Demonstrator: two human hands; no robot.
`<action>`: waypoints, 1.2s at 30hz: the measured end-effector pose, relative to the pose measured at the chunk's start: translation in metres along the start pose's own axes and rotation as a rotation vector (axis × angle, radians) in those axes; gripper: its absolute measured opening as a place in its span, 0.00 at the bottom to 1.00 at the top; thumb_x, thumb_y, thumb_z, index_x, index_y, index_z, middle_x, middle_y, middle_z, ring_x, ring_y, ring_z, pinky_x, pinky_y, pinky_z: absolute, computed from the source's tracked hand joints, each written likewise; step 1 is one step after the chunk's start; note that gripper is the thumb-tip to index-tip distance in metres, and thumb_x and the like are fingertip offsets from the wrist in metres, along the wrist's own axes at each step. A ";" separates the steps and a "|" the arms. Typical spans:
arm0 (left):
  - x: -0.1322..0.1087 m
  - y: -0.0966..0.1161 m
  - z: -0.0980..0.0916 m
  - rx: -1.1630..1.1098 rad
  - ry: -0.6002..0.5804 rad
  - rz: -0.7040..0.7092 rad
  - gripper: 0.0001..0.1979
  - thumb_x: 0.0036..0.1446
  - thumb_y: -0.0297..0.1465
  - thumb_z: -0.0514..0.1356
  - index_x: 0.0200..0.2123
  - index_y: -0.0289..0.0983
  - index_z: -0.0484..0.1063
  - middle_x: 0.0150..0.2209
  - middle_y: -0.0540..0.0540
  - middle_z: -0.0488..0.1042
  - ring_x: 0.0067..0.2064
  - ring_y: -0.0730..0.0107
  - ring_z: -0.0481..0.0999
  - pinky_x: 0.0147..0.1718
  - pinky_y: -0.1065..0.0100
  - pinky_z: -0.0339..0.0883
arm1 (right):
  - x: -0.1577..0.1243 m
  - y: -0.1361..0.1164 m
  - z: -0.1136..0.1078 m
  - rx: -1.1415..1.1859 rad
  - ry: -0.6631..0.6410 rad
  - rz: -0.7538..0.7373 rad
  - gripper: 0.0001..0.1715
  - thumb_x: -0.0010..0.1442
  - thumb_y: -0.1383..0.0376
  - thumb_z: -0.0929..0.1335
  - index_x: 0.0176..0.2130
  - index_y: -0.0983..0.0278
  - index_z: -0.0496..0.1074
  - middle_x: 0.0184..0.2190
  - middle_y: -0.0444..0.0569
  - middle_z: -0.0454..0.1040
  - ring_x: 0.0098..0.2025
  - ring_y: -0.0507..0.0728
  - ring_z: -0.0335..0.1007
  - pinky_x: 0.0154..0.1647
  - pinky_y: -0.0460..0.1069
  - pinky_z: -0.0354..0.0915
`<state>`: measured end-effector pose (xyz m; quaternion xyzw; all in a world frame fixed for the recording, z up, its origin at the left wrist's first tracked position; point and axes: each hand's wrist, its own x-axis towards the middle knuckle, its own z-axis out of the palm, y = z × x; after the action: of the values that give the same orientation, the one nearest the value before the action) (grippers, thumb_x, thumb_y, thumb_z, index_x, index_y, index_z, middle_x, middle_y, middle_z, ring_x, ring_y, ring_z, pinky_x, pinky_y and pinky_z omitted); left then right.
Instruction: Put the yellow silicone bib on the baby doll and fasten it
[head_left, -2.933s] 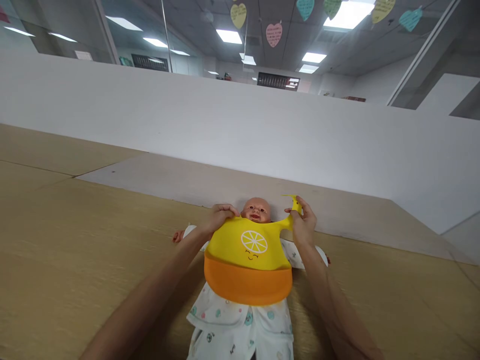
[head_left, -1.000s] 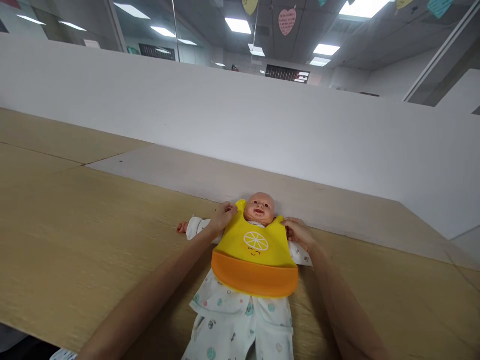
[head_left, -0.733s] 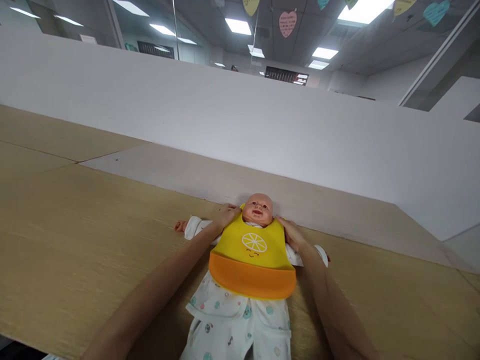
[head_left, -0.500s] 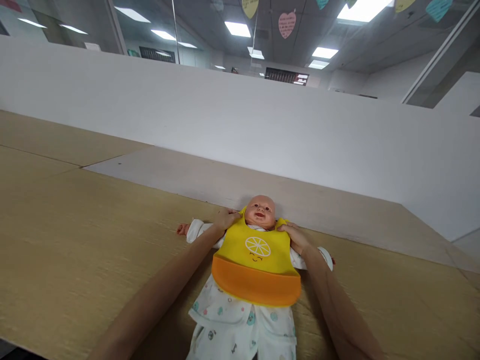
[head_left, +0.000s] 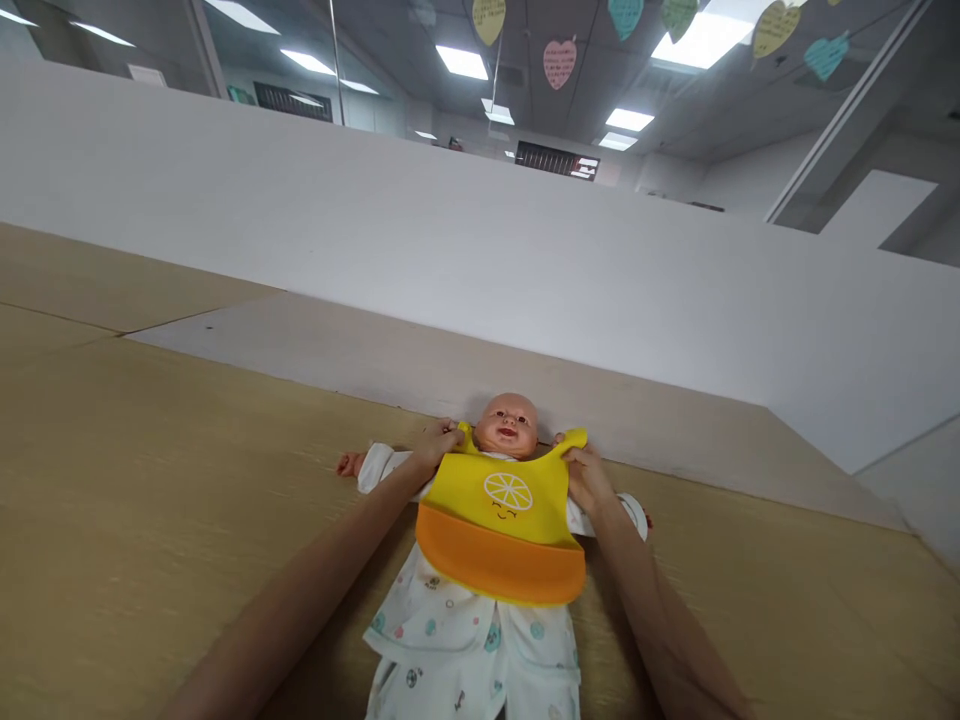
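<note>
A baby doll (head_left: 508, 425) in white patterned clothes (head_left: 472, 650) lies on its back on the wooden table (head_left: 150, 480). Over its chest rests a yellow bib (head_left: 502, 505) with an orange pocket and a lemon print. My left hand (head_left: 435, 445) pinches the bib's left neck strap beside the doll's head. On the other side, my right hand (head_left: 581, 470) grips the right neck strap, whose yellow tip sticks out above my fingers. Both straps lie open at the sides of the neck.
A white partition wall (head_left: 450, 250) runs along the table's far edge, just behind the doll's head. A pale grey board (head_left: 315, 345) lies on the table in front of it. Paper hearts (head_left: 559, 62) hang from the ceiling above.
The bib's strap ends, tucked near the doll's neck half a second ago, are now pulled out to the sides in my two hands. The doll has stayed in place.
</note>
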<state>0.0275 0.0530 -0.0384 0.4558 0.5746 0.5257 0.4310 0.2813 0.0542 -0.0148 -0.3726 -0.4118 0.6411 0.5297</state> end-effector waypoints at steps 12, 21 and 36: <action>-0.011 0.019 0.004 -0.362 -0.233 -0.218 0.10 0.37 0.34 0.61 0.25 0.34 0.69 0.20 0.51 0.71 0.21 0.72 0.69 0.20 0.71 0.60 | -0.008 -0.037 0.005 -0.187 -0.109 0.129 0.17 0.44 0.61 0.71 0.36 0.63 0.67 0.25 0.44 0.69 0.27 0.51 0.63 0.28 0.45 0.60; -0.007 0.005 0.001 -0.275 -0.180 -0.152 0.11 0.33 0.27 0.59 0.27 0.36 0.65 0.20 0.55 0.67 0.20 0.76 0.65 0.20 0.73 0.58 | 0.011 -0.044 0.001 -0.104 -0.024 -0.009 0.10 0.48 0.59 0.68 0.29 0.62 0.68 0.23 0.44 0.67 0.29 0.52 0.67 0.35 0.47 0.64; -0.004 -0.006 -0.002 -0.228 -0.172 -0.070 0.07 0.37 0.28 0.59 0.24 0.36 0.65 0.19 0.55 0.63 0.20 0.77 0.61 0.19 0.73 0.53 | 0.025 -0.038 -0.005 0.138 0.041 -0.036 0.16 0.42 0.68 0.72 0.32 0.63 0.66 0.28 0.42 0.70 0.29 0.48 0.66 0.29 0.44 0.65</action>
<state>0.0260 0.0487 -0.0444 0.4269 0.4877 0.5312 0.5456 0.2958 0.0836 0.0176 -0.3407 -0.3626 0.6506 0.5738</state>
